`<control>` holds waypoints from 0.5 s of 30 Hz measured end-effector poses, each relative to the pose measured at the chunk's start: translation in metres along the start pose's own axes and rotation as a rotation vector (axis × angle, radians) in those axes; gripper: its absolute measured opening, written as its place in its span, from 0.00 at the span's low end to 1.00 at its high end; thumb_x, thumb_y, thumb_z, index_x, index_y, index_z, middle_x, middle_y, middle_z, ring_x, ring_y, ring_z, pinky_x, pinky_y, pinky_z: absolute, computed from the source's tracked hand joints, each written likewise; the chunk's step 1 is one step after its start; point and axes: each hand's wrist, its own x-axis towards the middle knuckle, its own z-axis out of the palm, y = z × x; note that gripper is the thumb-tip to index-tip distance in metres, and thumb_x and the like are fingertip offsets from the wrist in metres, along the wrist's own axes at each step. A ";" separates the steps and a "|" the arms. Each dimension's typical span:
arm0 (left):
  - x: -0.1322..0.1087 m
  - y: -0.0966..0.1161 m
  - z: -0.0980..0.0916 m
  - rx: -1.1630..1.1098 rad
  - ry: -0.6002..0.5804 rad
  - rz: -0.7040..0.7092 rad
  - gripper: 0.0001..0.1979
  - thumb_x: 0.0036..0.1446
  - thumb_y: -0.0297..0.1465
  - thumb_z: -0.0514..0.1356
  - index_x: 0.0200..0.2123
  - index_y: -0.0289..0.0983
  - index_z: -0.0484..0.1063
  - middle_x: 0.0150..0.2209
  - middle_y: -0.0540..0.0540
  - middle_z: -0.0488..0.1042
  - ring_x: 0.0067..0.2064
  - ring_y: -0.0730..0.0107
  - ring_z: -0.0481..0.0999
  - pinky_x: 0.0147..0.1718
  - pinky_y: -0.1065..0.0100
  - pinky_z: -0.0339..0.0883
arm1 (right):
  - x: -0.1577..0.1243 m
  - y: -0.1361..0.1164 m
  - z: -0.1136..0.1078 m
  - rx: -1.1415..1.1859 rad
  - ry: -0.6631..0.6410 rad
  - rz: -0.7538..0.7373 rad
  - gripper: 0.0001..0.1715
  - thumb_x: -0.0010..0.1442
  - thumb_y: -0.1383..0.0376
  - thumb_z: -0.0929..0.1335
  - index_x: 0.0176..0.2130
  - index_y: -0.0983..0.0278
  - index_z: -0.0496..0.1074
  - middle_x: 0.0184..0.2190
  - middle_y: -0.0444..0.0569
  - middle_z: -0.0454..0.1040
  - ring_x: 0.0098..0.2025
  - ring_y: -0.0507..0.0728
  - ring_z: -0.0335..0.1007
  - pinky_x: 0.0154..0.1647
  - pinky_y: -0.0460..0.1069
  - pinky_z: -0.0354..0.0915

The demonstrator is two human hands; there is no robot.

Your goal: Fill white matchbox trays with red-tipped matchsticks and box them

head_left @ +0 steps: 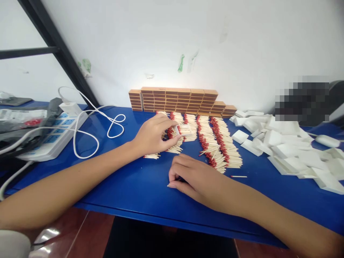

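My left hand [158, 132] grips a small white matchbox tray [185, 129] between thumb and fingers, and some matches show inside it. Rows of red-tipped matches [209, 138] lie on the blue table beyond and beside that hand. Nearer the front edge is my right hand [185, 175], resting low over the table with its fingers curled toward the thumb; whether anything is between them is hidden. A single match [239, 176] lies to the right of the match rows.
Stacked matchboxes [177, 100] stand against the wall. A heap of white trays [290, 143] covers the right side of the blue table [129, 190]. On the left are a power strip [60, 134], white cables [94, 138] and plastic bags [24, 118].
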 end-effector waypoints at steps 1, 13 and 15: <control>0.000 0.000 0.000 0.001 0.002 0.004 0.16 0.65 0.40 0.65 0.48 0.35 0.77 0.39 0.42 0.81 0.43 0.59 0.78 0.47 0.57 0.74 | 0.000 0.001 -0.002 -0.004 0.008 0.002 0.08 0.74 0.64 0.67 0.39 0.62 0.70 0.42 0.47 0.73 0.47 0.56 0.70 0.50 0.53 0.67; 0.002 0.001 -0.002 0.036 0.053 -0.004 0.12 0.64 0.38 0.64 0.45 0.36 0.77 0.36 0.43 0.82 0.41 0.58 0.79 0.44 0.56 0.74 | 0.002 0.025 -0.021 -0.004 0.273 0.033 0.11 0.73 0.65 0.64 0.49 0.59 0.77 0.43 0.50 0.78 0.47 0.58 0.72 0.50 0.54 0.67; 0.003 0.001 -0.002 0.037 0.061 0.000 0.12 0.65 0.39 0.64 0.45 0.36 0.77 0.36 0.43 0.81 0.42 0.58 0.79 0.45 0.56 0.74 | 0.005 0.026 -0.019 0.077 0.294 0.103 0.10 0.72 0.63 0.66 0.44 0.59 0.79 0.38 0.47 0.79 0.39 0.56 0.72 0.42 0.51 0.67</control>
